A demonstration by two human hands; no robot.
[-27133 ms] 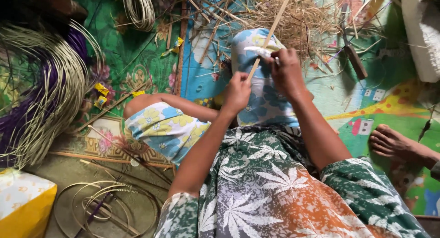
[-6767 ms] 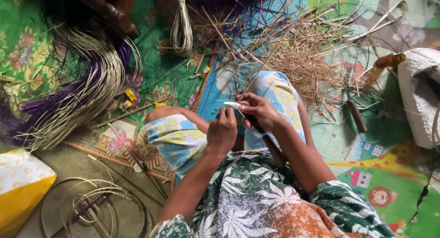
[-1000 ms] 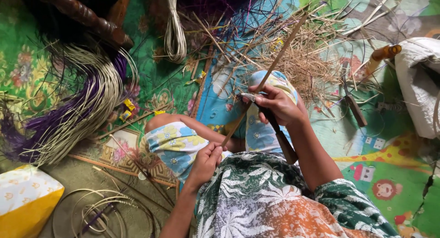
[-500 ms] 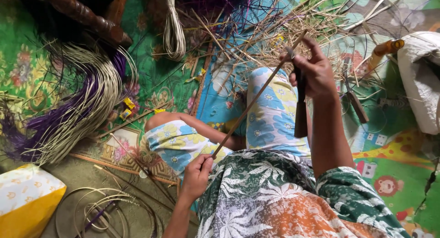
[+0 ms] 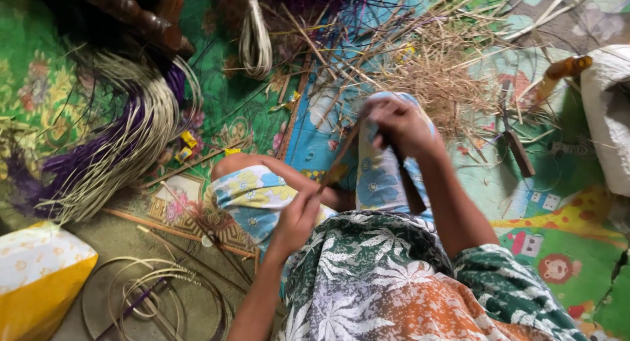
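A thin strip (image 5: pixel 338 162) runs slanted over the knee, above the mat (image 5: pixel 564 203). The right hand (image 5: pixel 401 126) grips its upper end with a knife (image 5: pixel 410 187); the left hand (image 5: pixel 298 219) pinches the lower end. I think the strip should stay tight and the blade shallow.

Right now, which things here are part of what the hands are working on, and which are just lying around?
In use: left hand, right hand, cane strip, knife.

Lying about: shavings pile, purple strand bundle, coiled hoops, yellow bag, mat.
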